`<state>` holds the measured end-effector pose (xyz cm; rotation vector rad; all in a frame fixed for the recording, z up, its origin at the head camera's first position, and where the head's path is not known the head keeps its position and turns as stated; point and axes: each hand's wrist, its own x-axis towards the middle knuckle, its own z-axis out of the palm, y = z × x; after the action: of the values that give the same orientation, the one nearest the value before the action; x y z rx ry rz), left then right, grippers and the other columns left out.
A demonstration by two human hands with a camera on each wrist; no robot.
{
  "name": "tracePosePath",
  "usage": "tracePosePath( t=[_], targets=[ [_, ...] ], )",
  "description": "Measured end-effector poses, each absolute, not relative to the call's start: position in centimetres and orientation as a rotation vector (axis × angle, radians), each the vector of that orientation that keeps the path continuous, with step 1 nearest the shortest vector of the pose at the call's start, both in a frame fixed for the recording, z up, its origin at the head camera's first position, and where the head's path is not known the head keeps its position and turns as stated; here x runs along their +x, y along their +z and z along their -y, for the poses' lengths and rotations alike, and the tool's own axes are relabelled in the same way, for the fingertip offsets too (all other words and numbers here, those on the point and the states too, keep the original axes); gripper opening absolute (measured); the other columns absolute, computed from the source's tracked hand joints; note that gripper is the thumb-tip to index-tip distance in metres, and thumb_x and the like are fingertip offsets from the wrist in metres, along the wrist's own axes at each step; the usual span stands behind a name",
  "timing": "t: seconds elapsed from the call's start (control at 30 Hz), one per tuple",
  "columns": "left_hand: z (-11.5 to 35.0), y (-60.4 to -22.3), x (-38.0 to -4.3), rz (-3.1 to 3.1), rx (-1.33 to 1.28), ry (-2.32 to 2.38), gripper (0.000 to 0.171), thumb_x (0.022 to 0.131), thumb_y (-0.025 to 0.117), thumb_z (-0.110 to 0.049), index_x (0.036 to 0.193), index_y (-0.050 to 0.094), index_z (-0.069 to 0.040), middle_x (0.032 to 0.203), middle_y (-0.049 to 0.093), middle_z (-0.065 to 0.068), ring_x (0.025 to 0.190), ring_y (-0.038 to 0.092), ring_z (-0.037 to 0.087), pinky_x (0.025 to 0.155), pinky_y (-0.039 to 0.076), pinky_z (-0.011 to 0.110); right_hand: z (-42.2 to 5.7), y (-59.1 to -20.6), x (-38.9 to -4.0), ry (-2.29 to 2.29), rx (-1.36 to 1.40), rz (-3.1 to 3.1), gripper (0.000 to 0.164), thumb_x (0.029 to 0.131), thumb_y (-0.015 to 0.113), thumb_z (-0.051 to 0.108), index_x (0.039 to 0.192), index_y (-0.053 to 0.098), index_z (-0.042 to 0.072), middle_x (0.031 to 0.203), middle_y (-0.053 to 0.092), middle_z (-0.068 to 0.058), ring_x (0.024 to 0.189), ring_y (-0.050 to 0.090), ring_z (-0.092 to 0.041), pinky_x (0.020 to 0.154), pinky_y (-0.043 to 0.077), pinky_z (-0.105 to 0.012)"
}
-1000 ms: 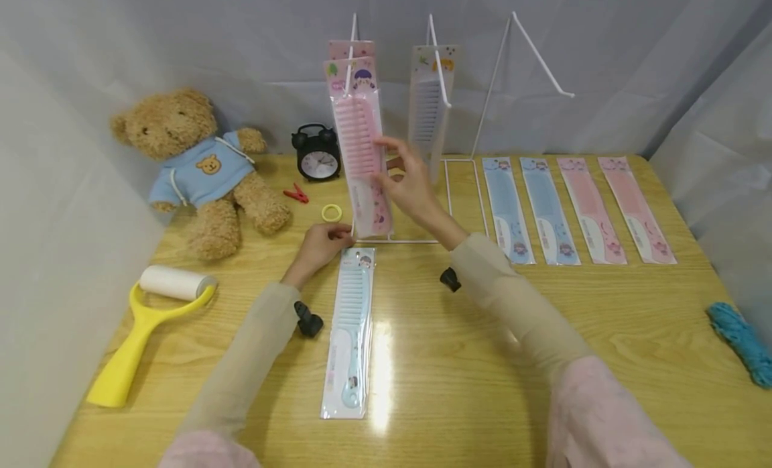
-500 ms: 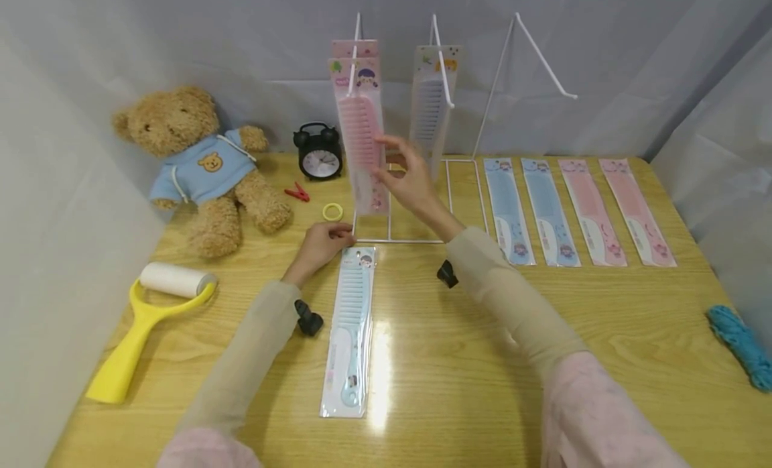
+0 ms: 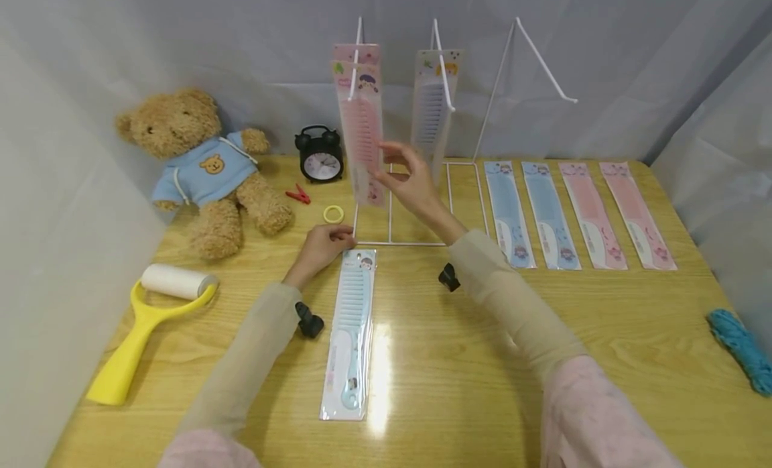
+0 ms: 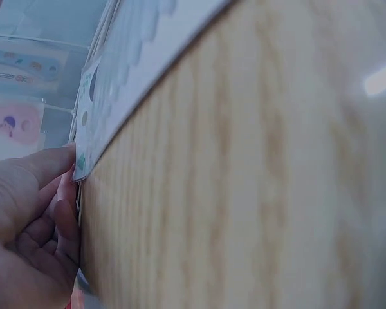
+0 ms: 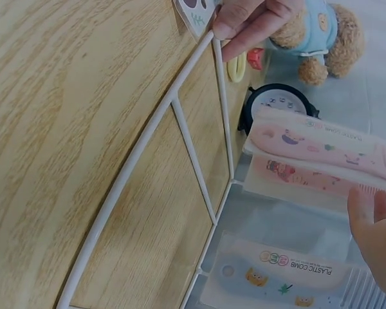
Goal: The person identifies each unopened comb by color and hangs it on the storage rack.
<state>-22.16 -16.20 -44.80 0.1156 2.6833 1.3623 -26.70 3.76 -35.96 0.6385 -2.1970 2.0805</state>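
Front pack swings back on the left hook

And there it goes: the front pack (image 3: 362, 136) has dropped back. A second ago its lower end leaned out over the rack's (image 3: 410, 244) front bar; now we see it well behind that bar, the whole pack hanging close to upright. Its top has barely moved. The left hook (image 3: 354, 72) runs out past it, with the rear pack (image 3: 370, 53) just behind, so we judge that the hook now bears the weight and that this pack is about as good as hung.

The right hand (image 3: 413, 186) has hardly shifted: thumb and forefinger parted, both at the pack's right edge, a light touch by our reading. Whether they press on it, we cannot tell.

Down at the near left corner, the left hand (image 3: 322, 251) stays put, thumb and fingers pinching the wire, seemingly to steady the frame.

Elsewhere, all quiet! The grey pack (image 3: 429, 112) hangs on the middle hook, the mint pack (image 3: 348, 337) lies in front of the rack, and two blue packs (image 3: 509, 214) and two pink packs (image 3: 594, 216) lie to its right.
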Motion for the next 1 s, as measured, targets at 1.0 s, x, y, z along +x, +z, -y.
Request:
tracePosePath(
  t=[1.0],
  targets=[
    [16.3,-44.8,-22.2,-2.664,0.105,1.365,0.032,0.089,0.065,-0.01,0.117,0.064,0.006,0.104,0.068,0.022,0.093,0.062,0.029,0.081,0.048,0.034,-5.9,-38.0,-20.4,1.972,0.551,2.319,0.032,0.084,0.068,-0.002,0.114,0.059,-0.008,0.102,0.061,-0.02,0.094,0.058,-0.022,0.081,0.051,-0.034]
  ],
)
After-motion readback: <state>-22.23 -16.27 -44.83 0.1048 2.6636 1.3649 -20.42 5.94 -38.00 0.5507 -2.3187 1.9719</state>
